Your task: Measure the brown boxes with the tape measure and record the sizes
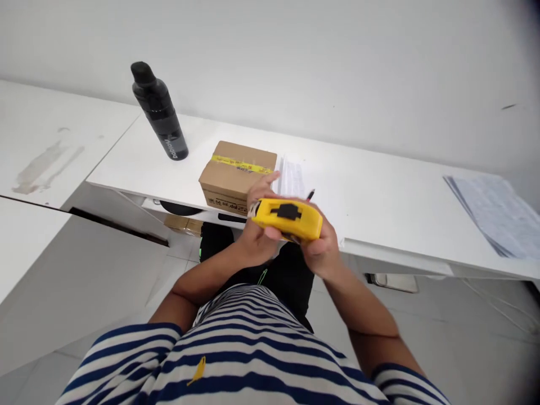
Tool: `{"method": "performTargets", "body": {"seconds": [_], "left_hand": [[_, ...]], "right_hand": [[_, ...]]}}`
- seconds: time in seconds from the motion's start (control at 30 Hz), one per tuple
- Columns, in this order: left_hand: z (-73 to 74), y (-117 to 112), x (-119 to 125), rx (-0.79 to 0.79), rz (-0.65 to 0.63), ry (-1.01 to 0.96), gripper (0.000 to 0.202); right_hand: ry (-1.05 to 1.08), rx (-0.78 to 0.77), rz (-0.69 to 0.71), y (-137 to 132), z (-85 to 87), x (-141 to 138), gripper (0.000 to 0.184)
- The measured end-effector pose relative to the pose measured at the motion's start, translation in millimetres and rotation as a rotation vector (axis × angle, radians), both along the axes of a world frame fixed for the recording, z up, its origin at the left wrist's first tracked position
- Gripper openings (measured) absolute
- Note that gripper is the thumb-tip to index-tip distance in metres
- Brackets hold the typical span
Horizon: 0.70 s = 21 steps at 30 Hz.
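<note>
A yellow utility knife [288, 217] with a black slider is held level in front of my chest by both hands. My right hand [322, 248] wraps around its right end from below. My left hand [257, 225] grips its left end, where a bit of metal blade tip shows, with the fingers curled up behind it. Just beyond the hands, a small cardboard box [236, 174] sealed with yellow tape sits at the near edge of the white desk [379, 191].
A black bottle [160, 112] stands on the desk left of the box. White papers and a pen [291, 177] lie right of the box. A stack of sheets [498, 211] rests at the far right. Another white desk [50, 146] adjoins on the left.
</note>
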<state>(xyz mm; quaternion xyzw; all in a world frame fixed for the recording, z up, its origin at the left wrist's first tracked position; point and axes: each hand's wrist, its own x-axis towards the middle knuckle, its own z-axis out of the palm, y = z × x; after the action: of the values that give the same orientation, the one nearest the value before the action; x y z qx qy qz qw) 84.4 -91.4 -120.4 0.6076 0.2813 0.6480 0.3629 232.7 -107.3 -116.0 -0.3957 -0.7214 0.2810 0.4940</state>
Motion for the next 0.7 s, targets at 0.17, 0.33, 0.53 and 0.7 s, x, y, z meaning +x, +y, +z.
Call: {"method": "performTargets", "body": {"seconds": [0.17, 0.33, 0.53, 0.7], "left_hand": [[22.4, 9.4, -54.0, -0.300, -0.031, 0.298, 0.064], [59.6, 27.0, -99.8, -0.546, -0.343, 0.440, 0.051], [82.5, 76.8, -143.0, -0.510, -0.056, 0.460, 0.038], [52.2, 129.7, -164.5, -0.702, 0.135, 0.426, 0.036]], "right_hand": [[0.139, 0.121, 0.011, 4.6, -4.3, -38.1, 0.069], [0.080, 0.093, 0.050, 7.6, 9.1, -57.4, 0.054], [-0.022, -0.001, 0.077, 30.7, 17.9, 1.5, 0.051], [0.233, -0.210, -0.173, 79.0, -1.5, 68.4, 0.045]]}}
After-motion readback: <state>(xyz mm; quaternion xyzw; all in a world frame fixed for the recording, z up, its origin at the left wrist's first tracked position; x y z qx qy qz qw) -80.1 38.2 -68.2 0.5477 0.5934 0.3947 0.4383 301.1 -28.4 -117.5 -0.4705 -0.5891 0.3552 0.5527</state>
